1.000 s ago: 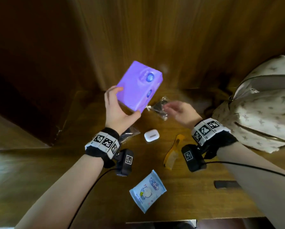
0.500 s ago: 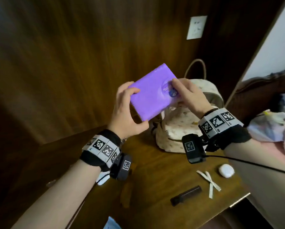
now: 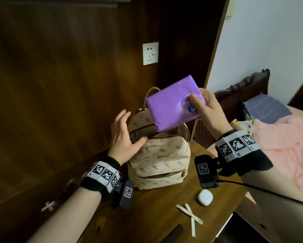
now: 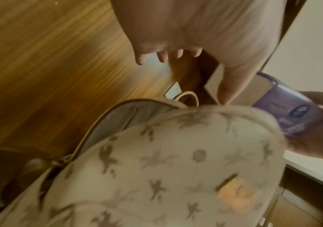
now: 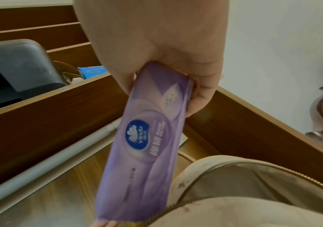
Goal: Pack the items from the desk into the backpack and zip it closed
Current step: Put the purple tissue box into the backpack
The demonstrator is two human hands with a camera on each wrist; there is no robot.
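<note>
A small beige backpack [image 3: 160, 158] with a star print stands on the wooden desk [image 3: 161, 207], its top compartment unzipped. My right hand [image 3: 206, 109] grips a purple tissue pack [image 3: 171, 104] by its right end and holds it tilted just above the opening. In the right wrist view the tissue pack [image 5: 147, 138] points down toward the backpack's zipper edge [image 5: 253, 167]. My left hand [image 3: 124, 137] is spread, fingers straight, its thumb resting on the front lip of the opening. The left wrist view shows the thumb [image 4: 232, 86] at the backpack's rim [image 4: 176, 153].
On the desk in front of the backpack lie a white earbud case [image 3: 205, 197], a pale crossed ribbon [image 3: 191, 217] and a dark flat stick [image 3: 175, 231]. A wall socket [image 3: 150, 53] sits on the wood panel behind. Pink bedding [image 3: 287, 148] lies to the right.
The tissue pack passed from my left hand to my right and moved right, over the backpack. My left hand let go and dropped to the backpack's opening. The view swung right.
</note>
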